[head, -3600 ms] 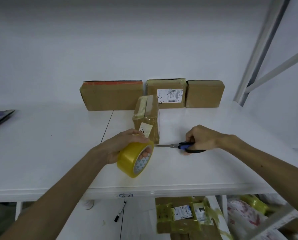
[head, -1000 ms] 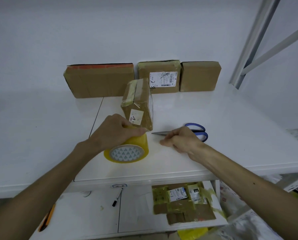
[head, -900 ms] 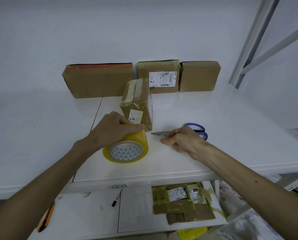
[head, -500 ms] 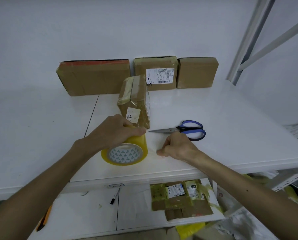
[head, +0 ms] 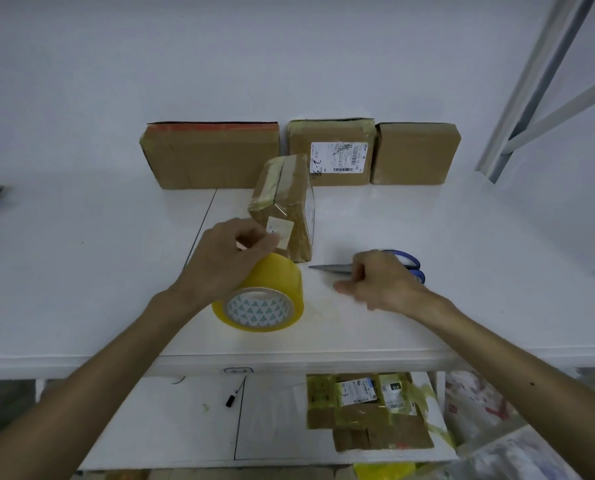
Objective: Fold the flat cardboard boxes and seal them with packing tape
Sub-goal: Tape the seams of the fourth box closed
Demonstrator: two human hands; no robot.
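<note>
So the left hand point(head: 232, 263) is gripping the yellow tape roll point(head: 271, 292) from above, fingers curled over its top edge. The roll is sitting on the white table point(head: 81, 271) with its patterned core facing the camera. It's parked right in front of the small taped box point(head: 287, 202), which is standing upright on one end, and the knuckles are overlapping that box's little label from this angle.

The right hand point(head: 380, 285) is resting on the table just right of the roll, fingers curled in and thumb sticking out toward it. It's pretty motion-blurred, so I honestly can't tell if it's pinching anything. The scissors point(head: 334, 268) are lying right behind it, blades pointing at the small box and blue handles half hidden by the knuckles.

Three more boxes are lining the back wall: a wide box point(head: 213, 157), a labelled box point(head: 330, 133) and a plain box point(head: 415, 154), well beyond both hands.
</note>
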